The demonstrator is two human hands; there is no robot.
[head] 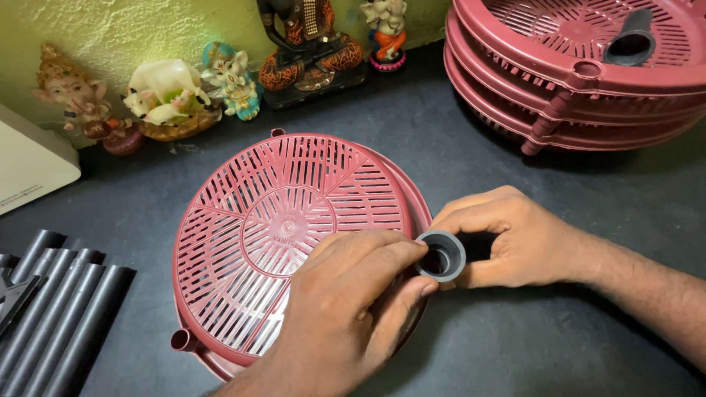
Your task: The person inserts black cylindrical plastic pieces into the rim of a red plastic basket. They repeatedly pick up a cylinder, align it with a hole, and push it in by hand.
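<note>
A round maroon plastic basket tray (287, 213) with a slotted bottom lies upside down on the dark table. A second tray seems to lie under it. My right hand (518, 239) grips a short dark grey tube (441, 256), its open end facing me, at the tray's right rim. My left hand (346, 309) rests on the tray's near right edge, fingertips touching the tube's mouth. A small round socket (182, 340) sticks out at the tray's near left rim.
A stack of similar maroon trays (573, 95) stands at the back right with a grey tube (631, 40) lying inside the top one. Several grey tubes (55, 309) lie at the near left. Small painted figurines (235, 77) line the yellow wall. A white box (29, 165) sits far left.
</note>
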